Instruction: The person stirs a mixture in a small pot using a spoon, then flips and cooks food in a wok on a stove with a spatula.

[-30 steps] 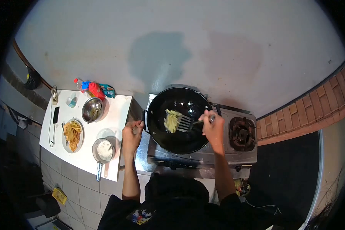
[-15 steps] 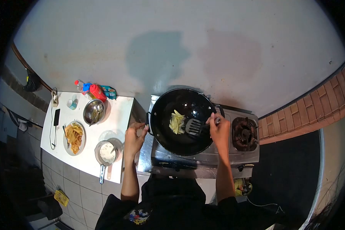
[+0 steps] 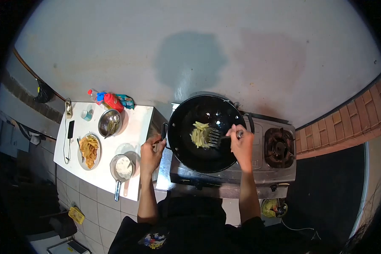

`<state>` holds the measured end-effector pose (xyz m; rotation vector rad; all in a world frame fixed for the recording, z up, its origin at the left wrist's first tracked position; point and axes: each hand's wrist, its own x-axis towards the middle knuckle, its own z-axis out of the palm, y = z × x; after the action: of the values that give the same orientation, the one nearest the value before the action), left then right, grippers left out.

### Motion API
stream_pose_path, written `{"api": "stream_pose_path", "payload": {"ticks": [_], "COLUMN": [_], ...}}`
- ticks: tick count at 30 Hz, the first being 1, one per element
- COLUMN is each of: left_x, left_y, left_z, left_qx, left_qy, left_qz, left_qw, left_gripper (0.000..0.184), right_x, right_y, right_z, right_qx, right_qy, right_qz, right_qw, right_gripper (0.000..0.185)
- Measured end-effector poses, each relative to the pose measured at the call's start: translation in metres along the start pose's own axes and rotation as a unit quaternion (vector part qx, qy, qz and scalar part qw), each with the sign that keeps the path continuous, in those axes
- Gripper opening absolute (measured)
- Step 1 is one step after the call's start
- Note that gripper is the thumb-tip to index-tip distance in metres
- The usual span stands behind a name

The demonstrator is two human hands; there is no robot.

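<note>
A large black wok (image 3: 207, 163) sits on the stove, with pale cut strips, probably potato fries (image 3: 197, 135), lying left of its middle. My right hand (image 3: 242, 146) is closed around the handle of a slotted spatula (image 3: 213, 137). The spatula's head is inside the wok, its edge against the right side of the strips. My left hand (image 3: 151, 156) is at the wok's left handle (image 3: 164, 130), fingers pinched on its lower end.
Right of the wok is a bare burner (image 3: 279, 148). On the white table (image 3: 129, 122) at left stand a plate of fried food (image 3: 89, 151), a metal bowl (image 3: 110, 122), a saucepan with white contents (image 3: 122, 167), bottles and packets (image 3: 112, 101), a cup and a phone.
The spatula's head has moved left against the strips, turning as it went. My left fingers have closed in on the wok handle. The whole view has shifted slightly.
</note>
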<state>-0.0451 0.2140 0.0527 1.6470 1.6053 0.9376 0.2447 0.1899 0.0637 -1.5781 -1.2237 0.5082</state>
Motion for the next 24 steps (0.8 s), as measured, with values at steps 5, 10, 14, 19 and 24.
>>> {"api": "stream_pose_path", "payload": {"ticks": [5,10,14,19,24], "left_x": [0.001,0.002,0.004,0.002,0.002], "left_y": [-0.008,-0.011,-0.005,-0.01,-0.011], "left_z": [0.001,0.004,0.002,0.003,0.004], "left_qx": [0.016,-0.008,0.018,0.022,0.013], "left_qy": [0.008,0.001,0.004,0.005,0.01], "left_qz": [0.013,-0.002,0.002,-0.003,0.002], "left_qw": [1.0,1.0,1.0,1.0,1.0], "left_gripper": [0.032,0.031,0.03,0.028,0.025], "right_x": [0.006,0.001,-0.002,-0.002,-0.003], "right_y": [-0.014,-0.004,-0.001,-0.006,0.003], "right_z": [-0.014,-0.01,-0.002,-0.017,0.001], "right_qx": [0.028,-0.03,0.028,0.042,0.012], "right_qy": [-0.006,0.015,-0.011,0.015,-0.003], "right_qz": [0.014,-0.008,0.007,0.007,0.004], "right_qw": [1.0,0.999,1.0,0.999,1.0], "right_gripper": [0.026,0.026,0.028,0.029,0.028]}}
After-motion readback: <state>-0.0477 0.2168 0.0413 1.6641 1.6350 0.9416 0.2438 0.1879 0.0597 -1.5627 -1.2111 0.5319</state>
